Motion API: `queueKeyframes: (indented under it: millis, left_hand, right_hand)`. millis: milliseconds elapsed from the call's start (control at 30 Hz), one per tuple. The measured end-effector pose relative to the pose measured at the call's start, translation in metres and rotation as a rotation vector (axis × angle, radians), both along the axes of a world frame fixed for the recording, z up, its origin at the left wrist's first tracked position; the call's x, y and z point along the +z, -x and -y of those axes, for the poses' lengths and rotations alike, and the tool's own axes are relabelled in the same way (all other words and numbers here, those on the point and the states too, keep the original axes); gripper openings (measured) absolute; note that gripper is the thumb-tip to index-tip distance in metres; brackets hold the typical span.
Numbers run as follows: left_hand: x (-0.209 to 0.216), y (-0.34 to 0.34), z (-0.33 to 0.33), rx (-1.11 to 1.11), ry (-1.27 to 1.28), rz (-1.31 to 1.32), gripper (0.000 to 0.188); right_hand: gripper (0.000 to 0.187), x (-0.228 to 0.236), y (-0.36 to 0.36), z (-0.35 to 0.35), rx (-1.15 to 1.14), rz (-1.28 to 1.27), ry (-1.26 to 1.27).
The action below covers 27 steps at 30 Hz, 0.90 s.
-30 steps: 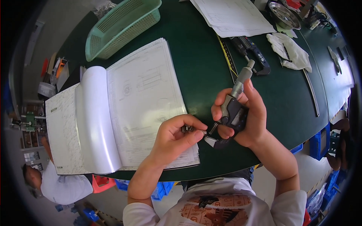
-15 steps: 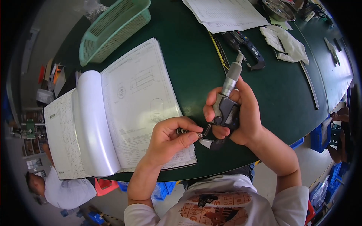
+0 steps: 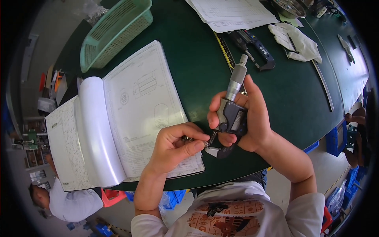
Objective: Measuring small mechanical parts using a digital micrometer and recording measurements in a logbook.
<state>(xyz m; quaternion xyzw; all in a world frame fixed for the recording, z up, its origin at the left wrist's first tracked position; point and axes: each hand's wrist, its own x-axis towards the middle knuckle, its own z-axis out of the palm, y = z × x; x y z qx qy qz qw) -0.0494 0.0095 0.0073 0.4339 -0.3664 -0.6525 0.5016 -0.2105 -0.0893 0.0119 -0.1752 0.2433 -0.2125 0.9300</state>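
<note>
My right hand (image 3: 256, 120) is wrapped round a digital outside micrometer (image 3: 233, 112), with its thimble pointing away from me and its frame toward me. My left hand (image 3: 171, 148) is closed, thumb and forefinger pinching a small shiny metal part (image 3: 207, 143) at the micrometer's measuring gap. Most of that part is hidden by my fingertips, so I cannot tell whether both measuring faces touch it. Under my left wrist lies an open binder of technical drawings (image 3: 146, 106) in clear sleeves.
A second digital micrometer (image 3: 258, 49) lies beyond my right hand, beside a yellow-black ruler (image 3: 224, 49). Farther off are paper sheets (image 3: 233, 14), a white glove (image 3: 298, 43), a metal bowl (image 3: 290, 8) and a green basket (image 3: 114, 35). Another person (image 3: 71, 197) sits at the lower left.
Both hands, with the micrometer and the small metal part, have shifted slightly left. The whole view has also moved a little; the grips look the same.
</note>
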Motion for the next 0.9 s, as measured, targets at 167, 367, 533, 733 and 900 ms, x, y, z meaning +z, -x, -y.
queueKeyframes:
  millis: [167,367,533,733,900]
  left_hand:
    - [0.0012,0.0010,0.0008,0.000,0.004,-0.002,0.014]
    - [0.0023,0.0010,0.0004,0.008,-0.011,0.012,0.013]
    - [0.0008,0.0011,-0.0010,-0.006,0.016,0.028,0.014]
    - [0.0029,0.0035,0.0017,0.015,-0.035,0.085,0.016]
    - [0.0051,0.0014,0.0020,0.021,-0.072,0.031,0.015]
  right_hand:
    - [0.068,0.0023,-0.0003,-0.0005,-0.005,-0.044,0.085]
    - [0.068,-0.0014,-0.0007,0.0001,-0.006,-0.026,-0.002]
    - [0.068,-0.0011,0.0012,-0.0016,0.029,-0.064,0.138]
    - [0.066,-0.0016,-0.0004,0.0022,0.013,-0.048,0.014]
    - [0.066,0.0027,-0.0008,0.0010,0.010,-0.062,0.137]
